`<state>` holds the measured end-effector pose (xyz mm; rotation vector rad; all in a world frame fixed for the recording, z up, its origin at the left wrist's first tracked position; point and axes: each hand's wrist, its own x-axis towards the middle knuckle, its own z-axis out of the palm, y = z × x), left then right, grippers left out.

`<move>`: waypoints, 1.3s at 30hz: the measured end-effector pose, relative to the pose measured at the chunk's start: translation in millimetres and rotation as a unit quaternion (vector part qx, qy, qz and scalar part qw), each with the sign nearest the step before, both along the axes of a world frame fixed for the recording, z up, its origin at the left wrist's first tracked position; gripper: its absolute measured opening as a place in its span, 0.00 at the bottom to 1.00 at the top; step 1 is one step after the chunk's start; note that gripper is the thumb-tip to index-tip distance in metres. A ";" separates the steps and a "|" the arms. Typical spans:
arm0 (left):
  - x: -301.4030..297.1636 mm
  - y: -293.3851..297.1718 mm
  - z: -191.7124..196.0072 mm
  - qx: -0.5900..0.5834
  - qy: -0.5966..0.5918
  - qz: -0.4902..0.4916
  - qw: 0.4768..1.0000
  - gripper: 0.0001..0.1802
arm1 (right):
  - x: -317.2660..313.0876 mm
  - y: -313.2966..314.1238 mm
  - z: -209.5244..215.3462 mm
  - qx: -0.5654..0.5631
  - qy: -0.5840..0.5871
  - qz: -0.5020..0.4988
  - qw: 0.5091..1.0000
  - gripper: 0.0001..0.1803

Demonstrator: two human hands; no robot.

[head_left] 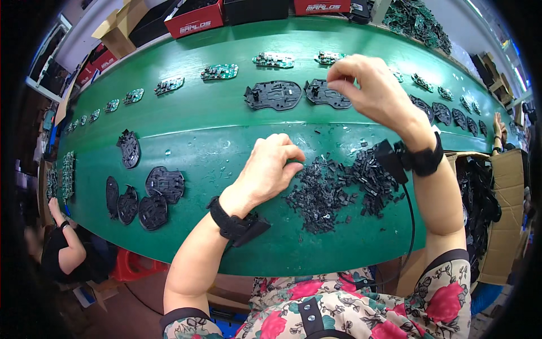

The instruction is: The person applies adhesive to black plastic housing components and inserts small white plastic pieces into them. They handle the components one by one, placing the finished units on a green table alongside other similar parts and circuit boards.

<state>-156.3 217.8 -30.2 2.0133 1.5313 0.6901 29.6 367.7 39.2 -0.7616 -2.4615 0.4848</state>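
Many black parts point(322, 195) clutter the table point(209, 127) beside the left hand point(266, 168)

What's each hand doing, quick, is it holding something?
Left hand: curled near the black bits; can't tell if it holds any.
Right hand: curled by a black shell; can't tell if it holds anything.

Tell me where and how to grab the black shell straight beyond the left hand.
Black shell: probably best pinched across the middle by its long near and far edges, with the left hand coming from the near side and above. It lies flat, inner face up, long side running left to right; a second shell crowds its right end.
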 end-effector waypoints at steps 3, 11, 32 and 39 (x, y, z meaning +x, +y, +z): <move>6.7 -0.8 -3.7 0.002 0.001 -0.017 1.000 0.07 | 8.3 -21.3 -2.3 -0.036 -0.010 0.004 0.999 0.06; 14.3 -2.3 2.6 0.031 0.102 -0.013 0.994 0.04 | 39.0 -50.1 -11.5 -0.047 -0.011 -0.026 0.999 0.04; 36.5 8.9 -6.2 0.004 0.092 0.069 0.993 0.05 | 46.6 -73.6 -34.9 -0.098 0.003 -0.016 0.995 0.04; 20.1 4.5 5.9 0.018 -0.039 0.061 0.997 0.06 | 23.3 -76.9 -47.5 -0.204 0.040 0.011 0.978 0.08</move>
